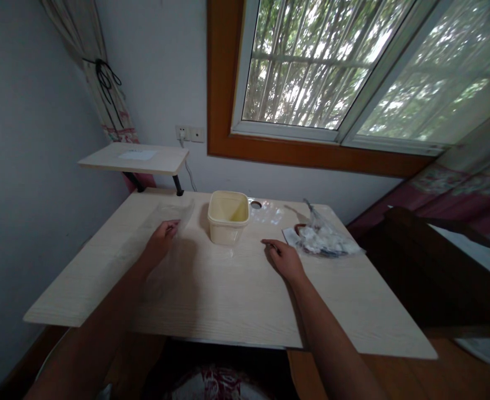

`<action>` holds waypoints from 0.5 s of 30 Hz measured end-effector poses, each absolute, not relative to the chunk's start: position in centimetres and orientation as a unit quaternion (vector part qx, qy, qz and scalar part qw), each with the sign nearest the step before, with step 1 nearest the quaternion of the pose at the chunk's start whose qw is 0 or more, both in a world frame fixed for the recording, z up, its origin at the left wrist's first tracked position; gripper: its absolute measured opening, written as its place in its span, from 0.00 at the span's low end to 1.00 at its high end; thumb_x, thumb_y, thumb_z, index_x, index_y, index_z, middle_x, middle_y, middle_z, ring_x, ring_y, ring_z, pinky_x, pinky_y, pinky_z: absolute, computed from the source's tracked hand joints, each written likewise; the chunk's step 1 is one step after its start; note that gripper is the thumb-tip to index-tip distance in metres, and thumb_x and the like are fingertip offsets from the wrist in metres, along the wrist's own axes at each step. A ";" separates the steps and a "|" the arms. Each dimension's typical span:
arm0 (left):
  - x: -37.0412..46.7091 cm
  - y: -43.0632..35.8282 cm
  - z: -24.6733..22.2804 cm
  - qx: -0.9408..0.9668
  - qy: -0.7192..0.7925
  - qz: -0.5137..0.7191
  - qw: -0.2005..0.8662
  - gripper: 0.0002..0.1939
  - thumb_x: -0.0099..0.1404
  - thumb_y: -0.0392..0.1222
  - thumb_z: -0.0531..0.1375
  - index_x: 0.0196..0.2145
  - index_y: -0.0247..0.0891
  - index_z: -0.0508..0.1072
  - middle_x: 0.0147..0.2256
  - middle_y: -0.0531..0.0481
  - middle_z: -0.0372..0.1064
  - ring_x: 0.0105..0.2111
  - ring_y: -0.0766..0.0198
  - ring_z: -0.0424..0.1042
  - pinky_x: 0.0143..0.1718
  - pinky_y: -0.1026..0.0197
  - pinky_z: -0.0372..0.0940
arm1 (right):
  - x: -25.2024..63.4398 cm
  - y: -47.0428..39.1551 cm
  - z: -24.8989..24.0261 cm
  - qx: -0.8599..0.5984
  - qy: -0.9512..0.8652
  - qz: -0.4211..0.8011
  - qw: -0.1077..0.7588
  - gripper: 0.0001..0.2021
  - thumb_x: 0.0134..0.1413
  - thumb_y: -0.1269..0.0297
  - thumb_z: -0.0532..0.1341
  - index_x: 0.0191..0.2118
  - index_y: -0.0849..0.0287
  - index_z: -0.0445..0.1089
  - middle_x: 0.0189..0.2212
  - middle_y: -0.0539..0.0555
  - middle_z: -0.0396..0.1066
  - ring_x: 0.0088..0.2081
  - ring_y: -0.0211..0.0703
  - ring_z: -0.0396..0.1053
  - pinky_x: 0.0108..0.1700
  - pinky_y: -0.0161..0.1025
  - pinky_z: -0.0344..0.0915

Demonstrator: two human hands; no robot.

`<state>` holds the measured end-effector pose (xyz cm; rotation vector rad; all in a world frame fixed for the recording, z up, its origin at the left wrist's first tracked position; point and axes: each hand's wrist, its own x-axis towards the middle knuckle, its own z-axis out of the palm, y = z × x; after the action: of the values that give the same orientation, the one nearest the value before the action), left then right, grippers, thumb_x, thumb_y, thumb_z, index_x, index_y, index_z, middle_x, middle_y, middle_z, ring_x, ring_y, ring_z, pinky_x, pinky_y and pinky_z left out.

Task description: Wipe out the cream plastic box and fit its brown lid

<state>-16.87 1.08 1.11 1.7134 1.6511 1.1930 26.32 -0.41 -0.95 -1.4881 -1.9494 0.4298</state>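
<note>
A thin, clear plastic bag (177,208) lies on the left of the table, barely visible against the wood. My left hand (160,239) is closed, its fingertips pinching the near edge of this bag. Between my hands, toward the back, stands an upright cream plastic tub (228,222) with its top uncovered; neither hand touches it. My right hand (285,260) rests low over the table, right of the tub, with its fingers curled together and the index finger pointing left. Whatever may be inside those fingers is hidden.
A knotted clear bag (326,236) with white, crumpled contents sits right of my right hand. The pale wooden table (236,300) has a cable hole near its back edge. A raised shelf (145,157) bearing a paper stands at back left. Behind are a wall outlet and a window.
</note>
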 end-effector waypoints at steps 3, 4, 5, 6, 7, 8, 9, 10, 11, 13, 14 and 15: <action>-17.3 -0.3 2.6 0.560 0.618 0.449 0.320 0.15 0.66 0.54 0.54 0.41 0.40 0.68 0.41 0.49 0.73 0.42 0.58 0.72 0.47 0.55 0.65 | 26.3 -0.4 -0.9 -0.564 -0.743 0.163 0.322 0.18 0.60 0.66 0.53 0.50 0.53 0.76 0.47 0.52 0.78 0.44 0.46 0.76 0.51 0.42 0.69; -17.5 -0.7 3.1 0.542 0.618 0.458 0.338 0.17 0.65 0.55 0.56 0.41 0.40 0.68 0.38 0.50 0.72 0.39 0.59 0.72 0.43 0.57 0.66 | 26.3 -0.4 -0.9 -0.563 -0.744 0.163 0.322 0.18 0.60 0.66 0.53 0.50 0.53 0.76 0.47 0.52 0.78 0.43 0.46 0.76 0.51 0.42 0.69; -17.6 -1.1 3.6 0.525 0.613 0.469 0.360 0.18 0.63 0.56 0.57 0.41 0.40 0.68 0.36 0.52 0.72 0.35 0.60 0.72 0.39 0.58 0.67 | 26.3 -0.4 -0.9 -0.562 -0.744 0.162 0.322 0.18 0.60 0.66 0.53 0.50 0.53 0.76 0.46 0.52 0.78 0.43 0.46 0.76 0.51 0.42 0.69; -17.8 -1.5 4.1 0.503 0.604 0.479 0.392 0.18 0.62 0.56 0.59 0.41 0.39 0.68 0.34 0.53 0.72 0.33 0.61 0.72 0.36 0.59 0.67 | 26.3 -0.3 -1.0 -0.561 -0.745 0.161 0.323 0.18 0.60 0.66 0.53 0.50 0.53 0.76 0.46 0.52 0.78 0.43 0.46 0.76 0.51 0.42 0.69; -17.9 -1.8 4.6 0.477 0.589 0.493 0.427 0.18 0.61 0.55 0.61 0.41 0.39 0.68 0.33 0.53 0.73 0.31 0.62 0.73 0.35 0.60 0.67 | 26.3 -0.3 -1.0 -0.561 -0.745 0.161 0.323 0.18 0.60 0.66 0.53 0.50 0.52 0.76 0.46 0.52 0.79 0.43 0.46 0.76 0.50 0.42 0.69; -17.9 -2.1 5.0 0.450 0.567 0.512 0.462 0.18 0.60 0.54 0.62 0.42 0.39 0.68 0.34 0.52 0.74 0.31 0.61 0.74 0.35 0.60 0.68 | 26.4 -0.3 -1.0 -0.561 -0.746 0.161 0.322 0.17 0.60 0.65 0.53 0.50 0.52 0.76 0.46 0.52 0.79 0.43 0.46 0.76 0.50 0.43 0.69; -18.0 -2.3 5.5 0.428 0.543 0.527 0.494 0.18 0.59 0.51 0.64 0.42 0.38 0.68 0.37 0.50 0.75 0.34 0.61 0.75 0.36 0.59 0.70 | 26.4 -0.3 -1.0 -0.560 -0.746 0.160 0.322 0.17 0.61 0.65 0.53 0.50 0.52 0.76 0.46 0.52 0.79 0.42 0.47 0.76 0.50 0.43 0.69; -18.0 -2.4 5.9 0.411 0.518 0.541 0.520 0.18 0.58 0.49 0.65 0.42 0.38 0.69 0.41 0.47 0.76 0.37 0.59 0.77 0.40 0.58 0.71 | 26.4 -0.2 -1.0 -0.560 -0.747 0.160 0.321 0.17 0.61 0.65 0.53 0.50 0.52 0.76 0.46 0.52 0.79 0.42 0.47 0.76 0.49 0.43 0.69; -18.1 -2.5 6.3 0.401 0.495 0.550 0.540 0.17 0.57 0.47 0.67 0.41 0.37 0.70 0.45 0.44 0.76 0.41 0.57 0.77 0.43 0.57 0.71 | 26.4 -0.2 -1.0 -0.559 -0.748 0.160 0.320 0.17 0.61 0.65 0.53 0.50 0.52 0.76 0.46 0.52 0.79 0.42 0.47 0.76 0.49 0.43 0.70; -18.3 -2.6 6.9 0.393 0.453 0.565 0.567 0.18 0.54 0.44 0.69 0.40 0.36 0.71 0.50 0.41 0.74 0.48 0.53 0.76 0.51 0.53 0.70 | 26.3 -0.3 -1.0 -0.558 -0.748 0.160 0.321 0.17 0.61 0.64 0.54 0.50 0.52 0.76 0.46 0.53 0.79 0.42 0.47 0.76 0.48 0.43 0.70; -18.4 -2.6 7.2 0.393 0.434 0.572 0.575 0.19 0.53 0.44 0.70 0.40 0.36 0.72 0.51 0.40 0.74 0.50 0.51 0.75 0.53 0.51 0.69 | 26.3 -0.3 -0.9 -0.558 -0.748 0.161 0.322 0.17 0.61 0.64 0.54 0.50 0.52 0.76 0.46 0.53 0.79 0.42 0.47 0.76 0.48 0.43 0.70; -18.6 -2.6 7.4 0.392 0.417 0.582 0.577 0.19 0.52 0.45 0.70 0.40 0.36 0.72 0.51 0.40 0.74 0.51 0.49 0.74 0.54 0.49 0.69 | 26.3 -0.3 -0.9 -0.557 -0.748 0.162 0.323 0.17 0.61 0.64 0.54 0.50 0.52 0.76 0.45 0.53 0.79 0.41 0.47 0.76 0.47 0.43 0.70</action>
<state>-18.57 -2.61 7.39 0.9179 0.9765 1.3632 26.26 -0.33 -0.87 -1.4626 -1.9620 0.4264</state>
